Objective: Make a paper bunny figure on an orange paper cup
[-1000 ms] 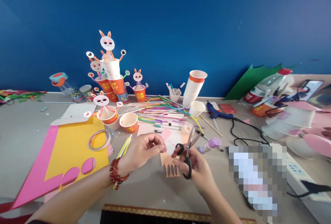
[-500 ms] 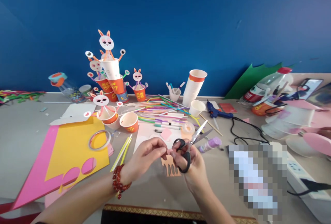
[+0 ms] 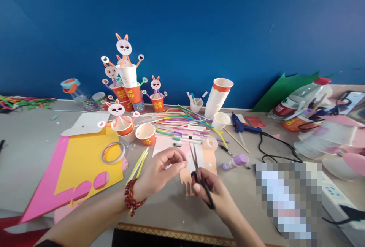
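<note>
My left hand (image 3: 167,169), with a red bead bracelet (image 3: 132,195) at the wrist, is closed in a pinch. A small pink paper piece (image 3: 186,163) shows at its fingertips, mostly hidden. To its right my right hand (image 3: 212,186) grips black-handled scissors (image 3: 194,155), fingers in the loops, blades upward and slightly parted. The blades stand just right of the left fingertips. Beneath both hands lies peach paper (image 3: 186,180) with slots cut into its near edge. White paper (image 3: 159,144) and a pink scrap (image 3: 186,148) lie behind it, partly covered.
Several rabbit-faced paper cups (image 3: 123,125) stand at left, near yellow card (image 3: 85,152) and a tape roll (image 3: 113,152). Coloured sticks (image 3: 182,121) lie behind the hands. A glue stick (image 3: 236,162), glue gun (image 3: 245,126) and power strip (image 3: 332,193) are at right.
My right hand has turned the scissors from pointing up-right to nearly upright, blades beside the left fingertips. Its fingers have left the small pink piece. The view has shifted slightly left.
</note>
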Demonstrator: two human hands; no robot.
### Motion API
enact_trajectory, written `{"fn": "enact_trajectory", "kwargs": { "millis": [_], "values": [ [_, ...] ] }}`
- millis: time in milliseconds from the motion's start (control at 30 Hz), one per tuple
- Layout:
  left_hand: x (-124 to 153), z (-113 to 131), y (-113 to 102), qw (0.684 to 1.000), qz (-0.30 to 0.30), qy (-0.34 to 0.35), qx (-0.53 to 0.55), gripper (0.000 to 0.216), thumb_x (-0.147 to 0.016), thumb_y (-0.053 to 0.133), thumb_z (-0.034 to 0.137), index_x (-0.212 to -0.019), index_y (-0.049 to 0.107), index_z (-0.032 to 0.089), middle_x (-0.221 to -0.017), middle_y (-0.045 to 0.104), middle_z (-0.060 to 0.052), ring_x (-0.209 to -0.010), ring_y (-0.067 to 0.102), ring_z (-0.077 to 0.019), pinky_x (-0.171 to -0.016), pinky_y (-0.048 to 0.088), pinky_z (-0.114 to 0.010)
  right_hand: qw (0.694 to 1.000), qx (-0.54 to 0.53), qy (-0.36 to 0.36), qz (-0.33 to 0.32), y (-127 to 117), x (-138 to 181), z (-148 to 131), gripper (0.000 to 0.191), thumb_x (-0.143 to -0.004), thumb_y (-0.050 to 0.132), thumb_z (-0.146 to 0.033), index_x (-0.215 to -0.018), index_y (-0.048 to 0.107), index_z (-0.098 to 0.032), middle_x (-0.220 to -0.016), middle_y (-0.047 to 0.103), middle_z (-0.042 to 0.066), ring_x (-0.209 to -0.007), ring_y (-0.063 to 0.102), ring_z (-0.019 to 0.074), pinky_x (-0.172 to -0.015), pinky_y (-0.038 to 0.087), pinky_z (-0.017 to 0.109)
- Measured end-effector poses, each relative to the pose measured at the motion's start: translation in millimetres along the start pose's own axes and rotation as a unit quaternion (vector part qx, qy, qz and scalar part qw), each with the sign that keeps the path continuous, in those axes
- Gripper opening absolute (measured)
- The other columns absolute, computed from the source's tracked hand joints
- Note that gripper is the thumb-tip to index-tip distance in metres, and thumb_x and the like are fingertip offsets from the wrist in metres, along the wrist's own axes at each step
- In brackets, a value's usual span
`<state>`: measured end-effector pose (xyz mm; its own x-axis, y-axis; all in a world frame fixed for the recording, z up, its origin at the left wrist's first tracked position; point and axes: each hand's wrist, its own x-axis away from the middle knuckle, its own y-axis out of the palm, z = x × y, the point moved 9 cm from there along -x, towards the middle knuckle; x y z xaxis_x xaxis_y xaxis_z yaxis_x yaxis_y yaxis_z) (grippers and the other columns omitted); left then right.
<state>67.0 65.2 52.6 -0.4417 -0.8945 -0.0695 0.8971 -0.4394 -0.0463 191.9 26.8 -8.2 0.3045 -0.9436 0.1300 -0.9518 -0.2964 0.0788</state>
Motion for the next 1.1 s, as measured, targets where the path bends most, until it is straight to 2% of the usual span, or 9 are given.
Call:
{"fn": "enact_trajectory", "kwargs": {
  "millis": [100, 200, 367, 867, 1100],
  "values": [
    [-1.0, 0.4, 0.5, 0.999, -0.014, -0.011, 0.027, 0.015, -0.09, 0.059, 0.026, -0.078, 0.058, 0.016, -0.089, 0.06, -0.005, -0.085, 0.055, -0.0164, -0.078, 0.042, -0.028, 0.998, 0.008, 0.029, -0.054, 3.3, 9.2, 14.0, 0.053, -0.071, 0.073, -0.065, -0.071, 0.051, -0.016, -0.065, 0.05, -0.002, -0.057, 0.041, 0.0097, -0.053, 0.03, 0.022],
    [-1.5, -1.9, 3.3, 0.998, -0.025, -0.024, 0.045, 0.015, -0.089, 0.06, 0.024, -0.077, 0.057, 0.016, -0.086, 0.06, -0.003, -0.083, 0.055, -0.0154, -0.077, 0.042, -0.027, 0.996, 0.002, 0.057, -0.071, 4.7, 14.2, 22.8, 0.056, -0.068, 0.073, -0.068, -0.07, 0.05, -0.017, -0.061, 0.047, -0.004, -0.053, 0.037, 0.0081, -0.049, 0.026, 0.021],
    [-1.5, -5.3, 4.9, 0.998, -0.034, -0.03, 0.043, 0.013, -0.088, 0.061, 0.02, -0.077, 0.057, 0.016, -0.084, 0.06, -0.002, -0.081, 0.055, -0.0142, -0.075, 0.042, -0.025, 0.995, -0.002, 0.079, -0.064, 3.9, 14.2, 25.9, 0.058, -0.065, 0.074, -0.069, -0.068, 0.047, -0.018, -0.058, 0.046, -0.005, -0.05, 0.039, 0.0076, -0.048, 0.028, 0.02],
    [0.2, -11.9, 3.9, 0.997, -0.035, -0.051, 0.043, 0.013, -0.086, 0.064, 0.024, -0.078, 0.058, 0.016, -0.082, 0.061, -0.002, -0.078, 0.054, -0.0143, -0.073, 0.042, -0.026, 0.994, 0.031, 0.083, -0.064, 3.1, 16.3, 25.2, 0.058, -0.067, 0.07, -0.072, -0.065, 0.046, -0.02, -0.053, 0.046, -0.006, -0.048, 0.037, 0.0079, -0.047, 0.025, 0.021],
    [-0.9, -12.5, 3.7, 0.997, -0.03, -0.054, 0.052, 0.015, -0.085, 0.065, 0.025, -0.077, 0.058, 0.015, -0.082, 0.061, -0.002, -0.078, 0.054, -0.014, -0.073, 0.042, -0.026, 0.995, 0.018, 0.082, -0.062, 3.4, 16.2, 25.5, 0.056, -0.066, 0.074, -0.068, -0.065, 0.048, -0.019, -0.052, 0.046, -0.006, -0.047, 0.036, 0.0076, -0.047, 0.025, 0.02]
  ]
}}
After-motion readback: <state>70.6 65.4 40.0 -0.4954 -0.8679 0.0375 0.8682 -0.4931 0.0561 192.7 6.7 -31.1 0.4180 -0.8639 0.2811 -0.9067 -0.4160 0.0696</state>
